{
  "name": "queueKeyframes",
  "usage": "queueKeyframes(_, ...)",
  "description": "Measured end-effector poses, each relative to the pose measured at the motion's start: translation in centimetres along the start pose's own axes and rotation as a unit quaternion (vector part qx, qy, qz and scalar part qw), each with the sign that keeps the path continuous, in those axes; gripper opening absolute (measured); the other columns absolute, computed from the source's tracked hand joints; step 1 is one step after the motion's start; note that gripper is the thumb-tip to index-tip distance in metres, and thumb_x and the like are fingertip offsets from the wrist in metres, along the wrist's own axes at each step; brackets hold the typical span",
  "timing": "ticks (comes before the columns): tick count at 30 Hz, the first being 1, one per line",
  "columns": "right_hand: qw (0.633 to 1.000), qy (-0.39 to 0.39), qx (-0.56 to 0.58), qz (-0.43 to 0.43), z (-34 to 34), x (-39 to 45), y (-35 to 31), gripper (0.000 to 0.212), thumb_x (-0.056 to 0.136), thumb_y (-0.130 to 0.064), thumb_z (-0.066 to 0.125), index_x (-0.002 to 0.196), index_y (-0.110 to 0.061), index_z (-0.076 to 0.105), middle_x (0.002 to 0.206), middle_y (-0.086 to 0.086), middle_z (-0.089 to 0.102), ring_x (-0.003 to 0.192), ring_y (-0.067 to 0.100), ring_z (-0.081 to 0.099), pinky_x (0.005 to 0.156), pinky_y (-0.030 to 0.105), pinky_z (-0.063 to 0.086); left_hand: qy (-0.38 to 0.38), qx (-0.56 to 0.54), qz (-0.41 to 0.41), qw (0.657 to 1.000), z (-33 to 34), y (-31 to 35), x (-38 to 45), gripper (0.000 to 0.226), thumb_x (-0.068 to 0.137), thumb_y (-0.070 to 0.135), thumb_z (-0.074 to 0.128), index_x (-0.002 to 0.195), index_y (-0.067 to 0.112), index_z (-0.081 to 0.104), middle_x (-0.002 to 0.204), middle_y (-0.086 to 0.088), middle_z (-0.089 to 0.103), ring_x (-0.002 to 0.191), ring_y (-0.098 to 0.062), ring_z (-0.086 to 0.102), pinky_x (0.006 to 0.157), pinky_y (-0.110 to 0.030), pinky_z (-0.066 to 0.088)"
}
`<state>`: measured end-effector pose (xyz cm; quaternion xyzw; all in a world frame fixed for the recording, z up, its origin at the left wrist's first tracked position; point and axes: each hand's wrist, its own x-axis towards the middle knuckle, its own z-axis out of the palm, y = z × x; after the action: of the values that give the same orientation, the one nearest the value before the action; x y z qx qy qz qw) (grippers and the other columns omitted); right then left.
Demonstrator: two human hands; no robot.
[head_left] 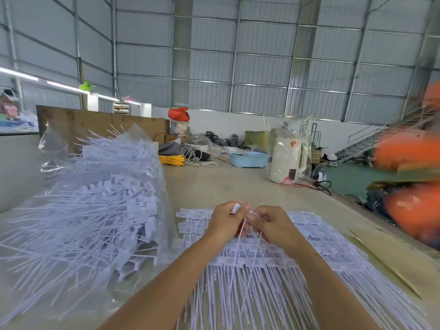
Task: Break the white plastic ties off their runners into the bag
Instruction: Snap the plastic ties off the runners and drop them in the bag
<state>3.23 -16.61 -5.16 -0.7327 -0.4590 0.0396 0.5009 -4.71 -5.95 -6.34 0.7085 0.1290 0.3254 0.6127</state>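
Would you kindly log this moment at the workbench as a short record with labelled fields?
Left hand: left hand pinches the flat tab of a white plastic tie
Right hand: right hand pinches a thin white plastic strand close beside the left
Stock below hands: flat stack of white plastic ties on runners, spread on the beige tabletop
Bag: clear plastic bag to the person's left, heaped with loose white ties
Far end: blue plastic basket, white electric kettle, yellow cord coil
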Motion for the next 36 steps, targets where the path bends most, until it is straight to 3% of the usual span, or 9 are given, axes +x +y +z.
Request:
queueKeyframes(6,0.985,0.061,-0.13,-0.094,0.5,0.3,-0.2,0.029,0.088,-0.013,0.062,0.059,-0.011,0.063,0.054,-0.003,0.051,0.053,0.011,0.043,0.054,0.024,0.032,0.063,0.002,-0.007,0.998,0.4,0.7,0.5,0.037,0.093,0.016,0.058,0.058,0.009,0.05,0.036,0.005,0.046,0.031,-0.007,0.038,0.036,-0.016,0.031)
queueKeyframes(10,0.925,0.128,-0.302,-0.191,0.1,-0.2,-1.0,0.021,0.09,-0.016,0.06,0.074,-0.003,0.067,0.071,0.009,0.065,0.062,0.024,0.055,0.057,0.031,0.044,0.101,0.005,-0.062,0.993,-0.4,0.0,0.9,0.044,0.091,0.009,0.06,0.051,0.014,0.041,0.035,0.004,0.041,0.027,-0.008,0.034,0.036,-0.015,0.028)
queueKeyframes(12,0.908,0.25,-0.236,-0.239,-1.3,-0.4,-1.7,0.014,0.086,-0.009,0.065,0.073,-0.007,0.068,0.065,0.001,0.064,0.054,0.012,0.057,0.052,0.024,0.047,0.158,-0.009,-0.085,0.984,-2.4,-0.5,1.4,0.046,0.09,0.006,0.06,0.051,0.014,0.038,0.039,-0.002,0.043,0.027,-0.01,0.034,0.039,-0.016,0.027)
queueKeyframes(14,0.916,0.356,-0.064,-0.176,-3.3,-0.4,-2.1,0.014,0.088,-0.014,0.063,0.074,-0.015,0.067,0.057,-0.008,0.054,0.044,-0.003,0.044,0.047,0.011,0.035,0.197,-0.041,-0.068,0.977,-4.0,-0.4,1.7,0.041,0.093,0.011,0.058,0.055,0.011,0.044,0.04,0.0,0.045,0.028,-0.008,0.035,0.037,-0.016,0.028)
queueKeyframes(18,0.865,0.237,0.442,0.028,-5.0,-0.2,-2.0,0.023,0.095,-0.012,0.05,0.073,-0.01,0.056,0.053,-0.003,0.039,0.038,0.004,0.026,0.034,0.016,0.018,0.125,-0.031,0.005,0.992,-1.8,0.5,1.1,0.028,0.098,0.023,0.051,0.073,0.01,0.056,0.047,0.002,0.05,0.043,-0.012,0.042,0.045,-0.023,0.034)
queueKeyframes(20,0.892,0.178,0.414,0.04,-3.9,-0.2,-2.0,0.023,0.094,-0.009,0.05,0.072,-0.008,0.056,0.05,-0.003,0.039,0.037,0.005,0.025,0.034,0.016,0.016,0.07,-0.034,-0.001,0.997,0.0,0.6,0.6,0.028,0.1,0.025,0.046,0.079,0.011,0.059,0.052,-0.001,0.053,0.044,-0.013,0.045,0.047,-0.023,0.036)
queueKeyframes(24,0.978,0.149,0.14,-0.036,-0.8,-0.1,-2.3,0.023,0.088,-0.01,0.063,0.065,-0.014,0.067,0.054,-0.008,0.056,0.049,-0.001,0.047,0.048,0.011,0.037,-0.008,-0.11,-0.036,0.993,1.3,1.1,0.0,0.048,0.1,0.046,0.034,0.081,0.009,0.059,0.052,-0.001,0.059,0.041,-0.012,0.051,0.042,-0.018,0.038)
queueKeyframes(29,0.981,0.167,0.025,-0.094,-0.4,0.0,-1.7,0.014,0.085,-0.01,0.066,0.076,-0.014,0.075,0.071,-0.022,0.062,0.073,-0.012,0.055,0.061,0.004,0.037,-0.067,-0.057,-0.011,0.996,1.5,1.0,-0.3,0.064,0.093,0.06,0.026,0.085,0.01,0.064,0.052,0.005,0.057,0.045,-0.008,0.05,0.048,-0.02,0.039)
queueKeyframes(36,0.984,0.147,0.069,-0.074,0.3,0.0,-1.7,0.019,0.087,-0.003,0.061,0.081,-0.015,0.075,0.081,-0.01,0.068,0.058,-0.011,0.055,0.057,0.006,0.039,-0.078,0.067,0.12,0.987,1.6,1.1,-1.1,0.053,0.088,0.062,0.02,0.073,0.022,0.053,0.053,0.008,0.043,0.047,-0.004,0.04,0.049,-0.018,0.036)
